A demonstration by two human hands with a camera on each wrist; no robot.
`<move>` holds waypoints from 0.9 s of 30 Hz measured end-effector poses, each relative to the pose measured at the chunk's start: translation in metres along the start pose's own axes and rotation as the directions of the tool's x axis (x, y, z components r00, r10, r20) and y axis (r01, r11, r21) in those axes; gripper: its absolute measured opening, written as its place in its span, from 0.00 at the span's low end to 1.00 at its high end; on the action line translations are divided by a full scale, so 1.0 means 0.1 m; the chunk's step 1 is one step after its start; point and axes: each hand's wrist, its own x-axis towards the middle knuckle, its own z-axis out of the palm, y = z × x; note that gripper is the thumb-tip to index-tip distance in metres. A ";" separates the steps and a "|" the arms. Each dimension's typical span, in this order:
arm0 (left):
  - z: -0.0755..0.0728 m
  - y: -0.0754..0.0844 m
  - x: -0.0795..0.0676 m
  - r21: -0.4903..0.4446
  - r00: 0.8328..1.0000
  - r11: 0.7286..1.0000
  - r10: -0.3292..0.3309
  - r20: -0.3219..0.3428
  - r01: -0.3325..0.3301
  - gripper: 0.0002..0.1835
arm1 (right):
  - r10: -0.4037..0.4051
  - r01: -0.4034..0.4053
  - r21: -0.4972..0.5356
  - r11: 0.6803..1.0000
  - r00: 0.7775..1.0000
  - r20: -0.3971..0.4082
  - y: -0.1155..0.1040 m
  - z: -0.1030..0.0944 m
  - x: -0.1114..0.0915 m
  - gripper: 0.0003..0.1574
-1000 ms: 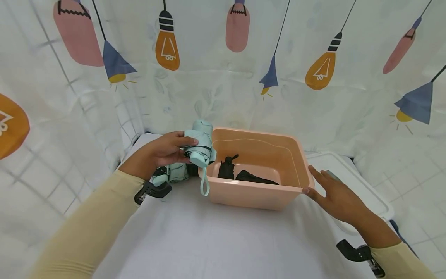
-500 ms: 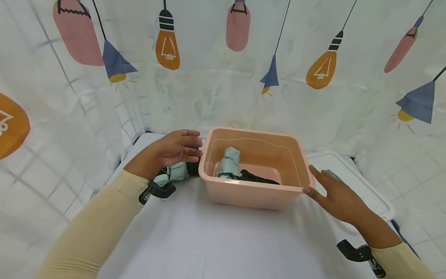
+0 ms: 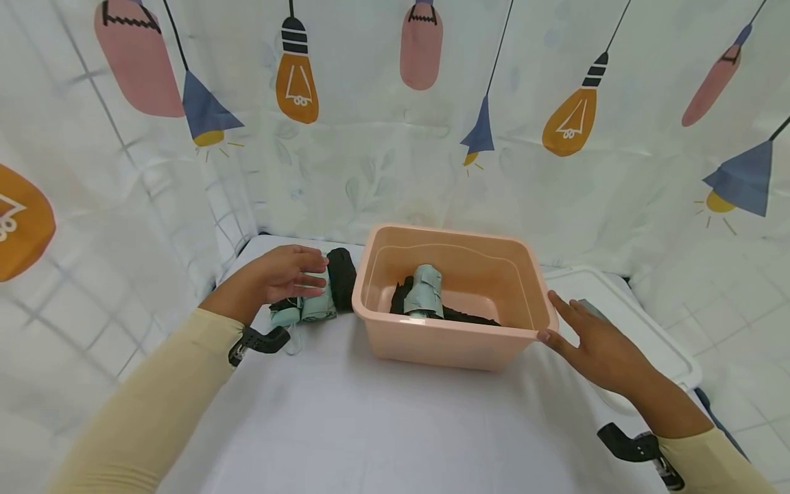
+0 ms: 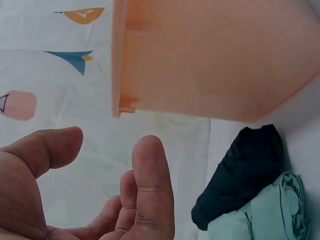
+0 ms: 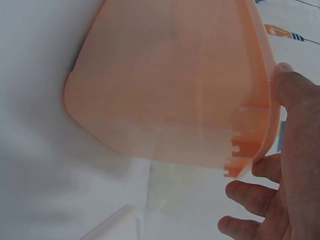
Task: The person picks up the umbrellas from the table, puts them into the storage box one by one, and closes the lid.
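My left hand (image 3: 280, 274) holds nothing, its fingers extended above folded compact umbrellas left of the peach plastic bin (image 3: 432, 346). Among these are a black umbrella (image 3: 341, 280) close to the bin wall and a mint-green umbrella (image 3: 319, 308) beside it; my hand partly covers the others. Inside the bin, a mint-green folded umbrella (image 3: 425, 289) lies across dark folded umbrellas (image 3: 465, 316). My right hand (image 3: 601, 353) touches the bin's right rim, thumb and fingertips at the edge in the right wrist view.
A white lid (image 3: 648, 336) lies right of the bin, partly under my right hand. White cloth covers the table (image 3: 395, 425). A patterned curtain (image 3: 382, 165) hangs close behind the bin.
My left hand has put the mint-green umbrella into the bin and let go, then moved back left over the remaining umbrellas. The right hand stays on the rim.
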 end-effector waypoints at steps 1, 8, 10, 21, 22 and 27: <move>-0.03 -0.02 0.00 0.001 1.000 1.000 -0.012 -0.011 0.012 0.37 | 0.001 -0.001 -0.001 1.000 1.000 0.002 0.00 0.00 0.00 0.51; -0.28 -0.12 0.03 0.000 0.992 0.997 -0.080 -0.098 0.080 0.37 | 0.003 -0.003 0.001 1.000 1.000 0.003 0.00 0.00 0.01 0.52; -0.35 -0.15 0.04 0.013 0.987 0.995 -0.093 -0.131 0.096 0.37 | 0.003 -0.003 0.001 1.000 1.000 0.002 0.00 0.00 0.01 0.52; -0.61 -0.39 0.12 0.106 0.964 0.983 -0.119 -0.239 0.148 0.44 | 0.009 -0.009 0.002 1.000 1.000 -0.003 0.00 0.01 0.01 0.52; -0.63 -0.41 0.12 0.114 0.962 0.982 -0.118 -0.247 0.150 0.44 | 0.007 -0.007 0.003 1.000 1.000 -0.004 0.00 0.01 0.01 0.52; -0.69 -0.49 0.17 0.114 0.941 0.975 -0.148 -0.303 0.190 0.46 | 0.017 -0.017 -0.005 1.000 1.000 0.002 0.00 0.01 0.02 0.52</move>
